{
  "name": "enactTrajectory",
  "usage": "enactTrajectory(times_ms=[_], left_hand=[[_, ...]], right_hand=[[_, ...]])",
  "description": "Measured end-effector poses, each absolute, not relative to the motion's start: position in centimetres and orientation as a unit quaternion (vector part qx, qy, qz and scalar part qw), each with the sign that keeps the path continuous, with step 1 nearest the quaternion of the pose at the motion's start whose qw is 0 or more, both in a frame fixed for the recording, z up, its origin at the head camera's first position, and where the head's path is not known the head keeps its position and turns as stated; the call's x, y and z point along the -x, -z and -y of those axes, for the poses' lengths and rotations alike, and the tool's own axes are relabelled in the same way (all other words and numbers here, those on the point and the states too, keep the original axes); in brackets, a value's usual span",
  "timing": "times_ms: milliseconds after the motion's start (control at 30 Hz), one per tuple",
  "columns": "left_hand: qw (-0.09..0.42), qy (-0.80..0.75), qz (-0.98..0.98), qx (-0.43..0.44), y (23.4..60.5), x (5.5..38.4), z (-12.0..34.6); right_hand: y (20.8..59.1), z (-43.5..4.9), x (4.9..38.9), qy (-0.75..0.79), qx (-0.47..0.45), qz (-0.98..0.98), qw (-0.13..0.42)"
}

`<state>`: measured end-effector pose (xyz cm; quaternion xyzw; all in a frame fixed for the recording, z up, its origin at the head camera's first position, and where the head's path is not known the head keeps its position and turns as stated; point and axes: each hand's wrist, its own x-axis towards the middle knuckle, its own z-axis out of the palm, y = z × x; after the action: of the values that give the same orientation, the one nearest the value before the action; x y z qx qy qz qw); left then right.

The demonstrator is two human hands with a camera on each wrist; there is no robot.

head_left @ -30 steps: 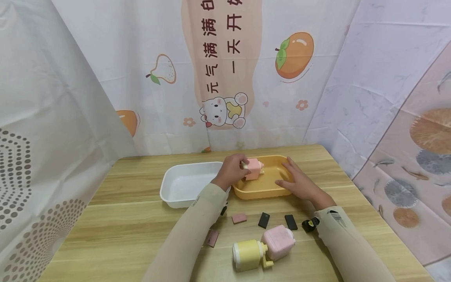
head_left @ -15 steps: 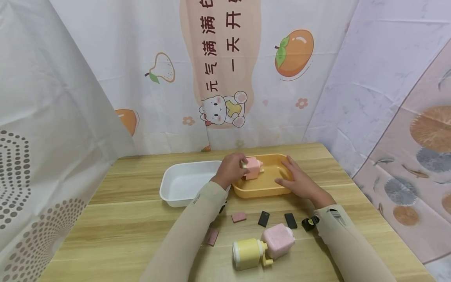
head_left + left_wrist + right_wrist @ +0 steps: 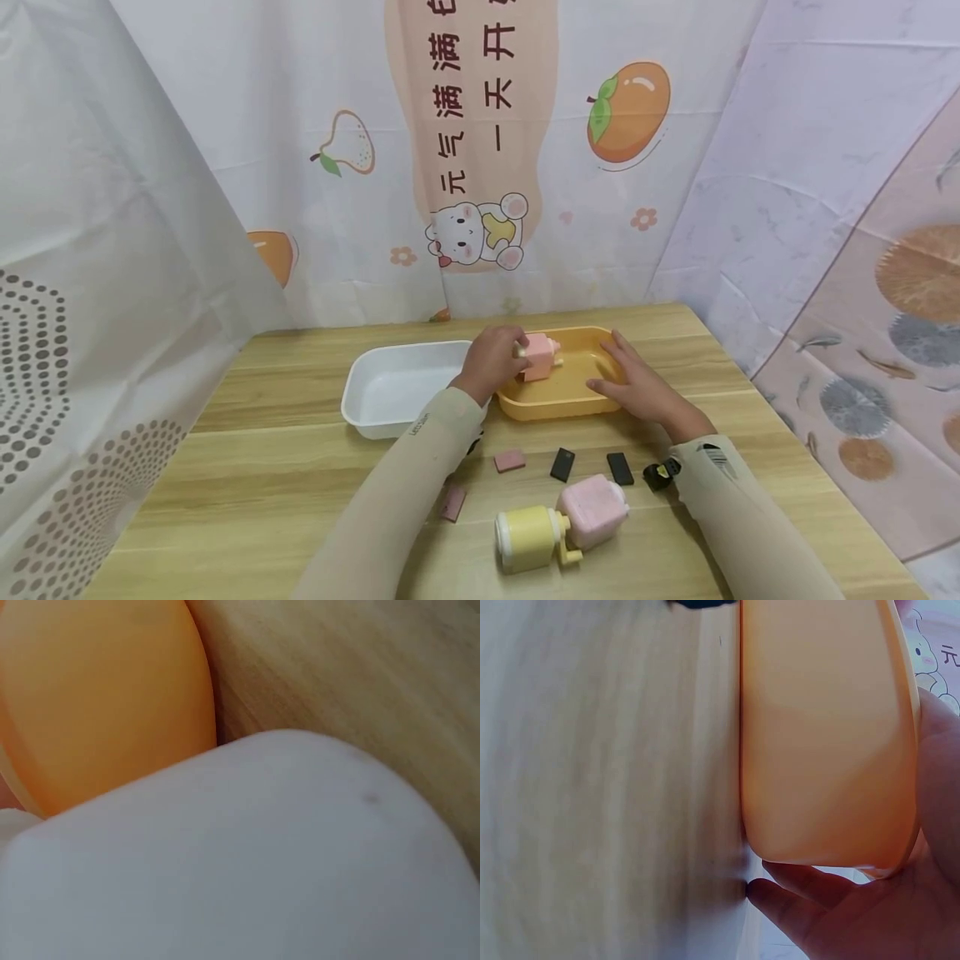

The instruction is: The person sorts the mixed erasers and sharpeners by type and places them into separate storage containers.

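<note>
In the head view, my left hand [image 3: 489, 360] grips a salmon-pink hand-crank pencil sharpener [image 3: 539, 355] at the left end of the orange tray [image 3: 558, 408]. The sharpener lies on its side, its narrow end pointing right; my fingers cover its left end. At the tray's right end, my right hand [image 3: 642, 385] holds the rim, thumb on the near side and fingers on the far side. The right wrist view shows fingers [image 3: 787, 904] against the tray's outer end wall. A white tray [image 3: 247, 862] fills most of the left wrist view and hides the left hand.
Left of the orange tray stands the white tray [image 3: 401, 387], partly behind my left arm. Nearer lie a yellow sharpener [image 3: 527, 540], a light-pink sharpener [image 3: 592, 510], pink erasers [image 3: 510, 461] and black erasers [image 3: 562, 465]. A small black object [image 3: 660, 475] sits by my right sleeve.
</note>
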<state>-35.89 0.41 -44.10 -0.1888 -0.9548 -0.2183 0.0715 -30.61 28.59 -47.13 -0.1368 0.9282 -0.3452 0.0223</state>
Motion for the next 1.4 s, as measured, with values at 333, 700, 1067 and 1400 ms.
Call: enactTrajectory(times_ms=[333,700,1067,1400], left_hand=[[0.067,0.227,0.948,0.213,43.5,35.6,0.6],[0.108,0.226,0.932,0.264,43.0,34.2,3.0],[0.121,0.215,0.929,0.275,42.8,30.8,5.7],[0.153,0.217,0.919,0.293,41.7,27.8,7.2]], right_hand=[[46.8,-28.6,30.9,0.344,0.142,-0.928,0.013],[47.0,-28.8,31.0,0.34,0.135,-0.931,0.012],[47.3,-28.3,30.7,0.338,0.136,-0.931,0.02],[47.2,-28.5,30.8,0.342,0.137,-0.929,0.024]])
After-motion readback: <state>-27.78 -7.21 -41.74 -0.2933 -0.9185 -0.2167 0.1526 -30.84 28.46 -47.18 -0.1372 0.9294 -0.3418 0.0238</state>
